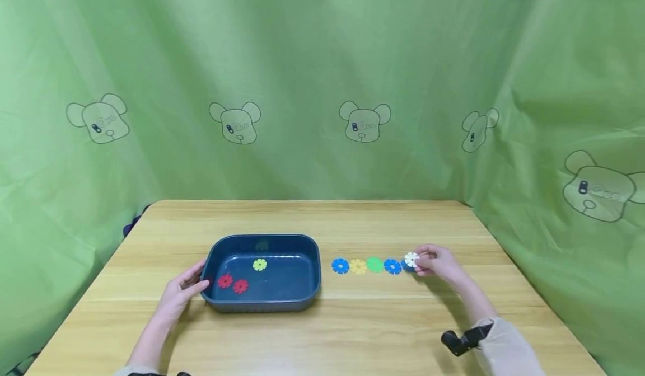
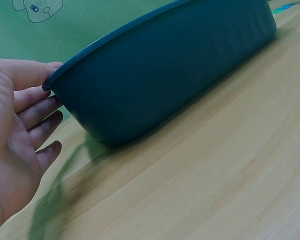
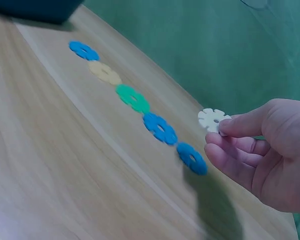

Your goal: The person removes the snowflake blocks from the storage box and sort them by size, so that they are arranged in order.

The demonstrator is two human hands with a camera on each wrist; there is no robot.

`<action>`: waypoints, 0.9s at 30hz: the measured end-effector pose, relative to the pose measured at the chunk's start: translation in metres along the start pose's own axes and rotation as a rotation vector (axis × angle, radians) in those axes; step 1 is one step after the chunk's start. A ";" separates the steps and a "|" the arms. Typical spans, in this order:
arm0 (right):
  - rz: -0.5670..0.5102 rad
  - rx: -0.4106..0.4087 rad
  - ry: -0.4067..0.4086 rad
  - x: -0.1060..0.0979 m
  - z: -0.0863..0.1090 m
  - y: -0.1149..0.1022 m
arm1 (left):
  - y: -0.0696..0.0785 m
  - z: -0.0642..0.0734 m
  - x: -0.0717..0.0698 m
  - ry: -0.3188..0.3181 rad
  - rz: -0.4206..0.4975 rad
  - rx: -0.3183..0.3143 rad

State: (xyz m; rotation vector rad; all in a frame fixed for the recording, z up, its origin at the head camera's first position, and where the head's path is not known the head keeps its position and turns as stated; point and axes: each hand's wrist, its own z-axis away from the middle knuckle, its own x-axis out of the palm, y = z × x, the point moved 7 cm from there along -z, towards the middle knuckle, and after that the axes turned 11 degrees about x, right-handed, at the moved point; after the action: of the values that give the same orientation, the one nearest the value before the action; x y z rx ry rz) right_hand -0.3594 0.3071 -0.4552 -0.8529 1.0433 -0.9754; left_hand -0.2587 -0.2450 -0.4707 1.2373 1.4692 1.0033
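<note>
Head view: five discs (image 1: 370, 264) lie in a row on the worktop (image 1: 353, 331), left of the right hand (image 1: 437, 261), which pinches a white disc (image 1: 407, 258), not yet set down. Two red discs (image 1: 241, 290) and one yellow-green disc (image 1: 256, 264) remain in the tray (image 1: 279, 286), right of the left hand (image 1: 178, 293) gripping its rim.

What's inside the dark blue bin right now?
In the bin, two red discs lie toward the left end, and one yellow-green disc lies farther back. The near wall's inner face is hidden, so anything tight against it wouldn't show.
</note>
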 end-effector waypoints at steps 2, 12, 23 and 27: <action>-0.011 0.010 0.024 -0.008 0.000 0.004 | 0.000 0.000 0.000 0.003 0.000 0.000; 0.098 0.064 0.170 -0.033 -0.005 0.024 | -0.001 0.001 0.000 0.008 -0.004 -0.005; 0.281 0.071 0.296 -0.042 -0.013 0.036 | 0.001 0.001 0.000 0.005 -0.021 0.024; 0.329 0.058 0.311 -0.041 -0.015 0.034 | 0.001 0.000 0.000 0.017 -0.014 0.045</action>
State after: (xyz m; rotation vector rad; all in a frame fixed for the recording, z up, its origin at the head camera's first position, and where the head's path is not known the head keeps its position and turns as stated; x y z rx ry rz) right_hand -0.3733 0.3549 -0.4786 -0.4678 1.3645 -0.8672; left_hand -0.2580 -0.2450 -0.4695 1.2516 1.5185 0.9783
